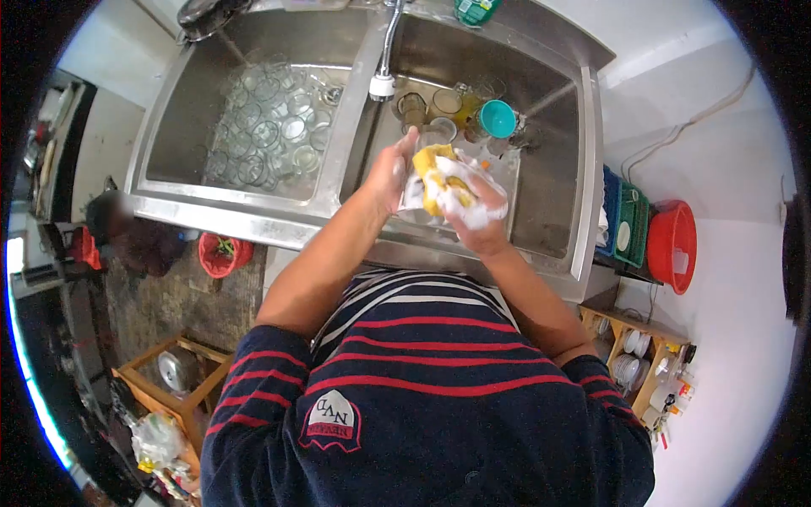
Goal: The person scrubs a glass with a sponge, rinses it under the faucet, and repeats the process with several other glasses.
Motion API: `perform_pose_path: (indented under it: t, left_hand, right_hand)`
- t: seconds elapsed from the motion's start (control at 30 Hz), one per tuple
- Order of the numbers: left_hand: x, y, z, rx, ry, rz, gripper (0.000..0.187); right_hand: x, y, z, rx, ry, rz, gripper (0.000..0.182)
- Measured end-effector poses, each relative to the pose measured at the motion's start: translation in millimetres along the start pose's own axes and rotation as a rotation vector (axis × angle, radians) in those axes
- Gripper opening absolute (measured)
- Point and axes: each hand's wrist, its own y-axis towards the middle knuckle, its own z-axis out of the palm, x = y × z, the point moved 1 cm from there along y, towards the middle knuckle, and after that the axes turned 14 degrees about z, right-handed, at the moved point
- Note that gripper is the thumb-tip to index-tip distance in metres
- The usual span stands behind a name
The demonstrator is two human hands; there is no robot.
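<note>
My right hand (483, 211), thickly covered in white foam, is closed on a yellow sponge (433, 162) above the right sink basin. Close to it on the left, my left hand (390, 173) grips a clear glass (412, 193), mostly hidden behind the sponge and suds. Beyond my hands, a turquoise cup (498, 119) and several drinking glasses (447, 101) lie at the far side of the same basin. A brownish glass (411, 108) is among them, just past my left fingertips.
Many clear glasses (266, 133) sit in the left basin (182, 127). The faucet (383, 84) hangs near the divider. A green bottle (476, 10) stands on the back ledge. To the right are a green crate (630, 221) and red tub (672, 247). A person (139, 232) is at left.
</note>
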Motion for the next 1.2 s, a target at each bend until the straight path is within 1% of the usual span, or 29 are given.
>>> perform_pose_path:
  t: [0.03, 0.07, 0.1, 0.13, 0.2, 0.27, 0.3, 0.33, 0.37, 0.4, 0.43, 0.47, 0.53, 0.57, 0.6, 0.67, 0.7, 0.73, 0.8, 0.83, 0.93, 0.97, 1.0, 1.07, 1.1, 1.13, 1.2]
  left_hand:
    - [-2, -2, 1, 0.046, -0.008, -0.018, 0.049]
    - [-1, -4, 1, 0.095, -0.011, -0.045, 0.052]
    - [8, 5, -7, 0.119, -0.083, -0.059, 0.053]
    - [14, 7, -11, 0.123, -0.076, -0.067, 0.053]
    - [19, 12, -12, 0.174, -0.155, -0.048, 0.054]
    - [9, 0, 3, 0.188, -0.209, -0.040, 0.054]
    - [-1, -10, 14, 0.167, -0.184, -0.090, 0.050]
    - [-6, -15, 17, 0.144, -0.159, -0.142, 0.046]
    - [-6, -12, 11, 0.140, -0.163, -0.139, 0.046]
    - [-6, -8, 5, 0.111, -0.031, -0.087, 0.046]
    - [-5, -5, 0, 0.082, 0.103, -0.041, 0.046]
    - [0, -4, -4, 0.081, 0.105, -0.051, 0.046]
    - [-3, -11, 12, 0.067, -0.026, -0.051, 0.044]
    - [-5, -11, 14, 0.066, -0.031, -0.018, 0.043]
    - [-4, -7, 4, 0.066, -0.028, -0.017, 0.043]
    - [0, 8, -24, 0.148, 0.122, -0.071, 0.045]
    - [-2, 0, -6, 0.039, 0.102, -0.021, 0.046]
    - [-3, 3, -10, 0.040, 0.102, -0.017, 0.046]
    - [-7, 7, -12, 0.088, -0.071, 0.028, 0.045]
    - [-13, -3, -7, 0.163, -0.094, -0.071, 0.045]
    - [-6, -5, -5, 0.213, -0.144, -0.011, 0.048]
    - [-3, -9, -2, 0.198, -0.205, -0.092, 0.048]
    - [-1, -9, 2, 0.204, -0.195, -0.091, 0.048]
    - [1, -12, 6, 0.235, -0.212, -0.111, 0.049]
    - [-2, -16, 14, 0.199, -0.138, -0.089, 0.045]
    - [-4, -13, 14, 0.187, -0.139, -0.046, 0.045]
    - [3, -6, -1, -0.005, -0.041, -0.088, 0.043]
  right_hand:
    - [-6, 0, 3, 0.005, 0.005, 0.005, 0.044]
    - [-18, 1, 6, -0.076, 0.020, 0.126, 0.043]
    - [-28, 3, 6, -0.159, 0.031, 0.249, 0.042]
    - [-33, 15, 6, -0.215, 0.068, 0.430, 0.038]
    - [-41, 32, 8, -0.379, 0.472, 0.886, 0.032]
    - [-68, 17, 3, -0.398, 0.511, 0.854, 0.032]
    - [-78, 13, 2, -0.415, 0.549, 0.826, 0.032]
    - [-63, 16, 0, -0.405, 0.548, 0.823, 0.032]
    - [-44, 10, -4, -0.375, 0.728, 0.826, 0.033]
    - [-31, 5, -5, -0.346, 0.909, 0.824, 0.034]
    - [-30, -1, 0, -0.357, 0.926, 0.848, 0.035]
    - [-25, -1, 4, -0.367, 0.926, 0.853, 0.035]
    - [-6, 11, 9, -0.102, 0.127, 0.434, 0.041]
    - [-22, 11, 15, -0.128, 0.090, 0.325, 0.047]
    - [-26, 18, 13, -0.129, 0.092, 0.324, 0.047]
    - [-33, 32, 9, -0.104, 0.220, 0.489, 0.043]
    - [-38, 33, 8, -0.104, 0.194, 0.499, 0.039]
    - [-31, 26, 6, -0.103, 0.194, 0.496, 0.039]
    - [-9, 7, 4, -0.039, 0.057, 0.100, 0.036]
    - [-12, 9, 5, -0.026, 0.057, 0.095, 0.036]
    - [-22, 9, 14, -0.116, 0.209, 0.164, 0.033]
    - [-27, 17, 12, -0.164, 0.171, 0.341, 0.032]
    - [-34, 25, 10, -0.172, 0.175, 0.334, 0.032]
    - [-55, 31, 6, -0.332, 0.209, 0.884, 0.033]
    - [-82, 18, 1, -0.332, -0.143, 0.665, 0.036]
    - [-106, 10, 2, -0.329, -0.476, 0.415, 0.038]
    - [-61, 14, 7, -0.501, 0.523, 1.093, 0.041]
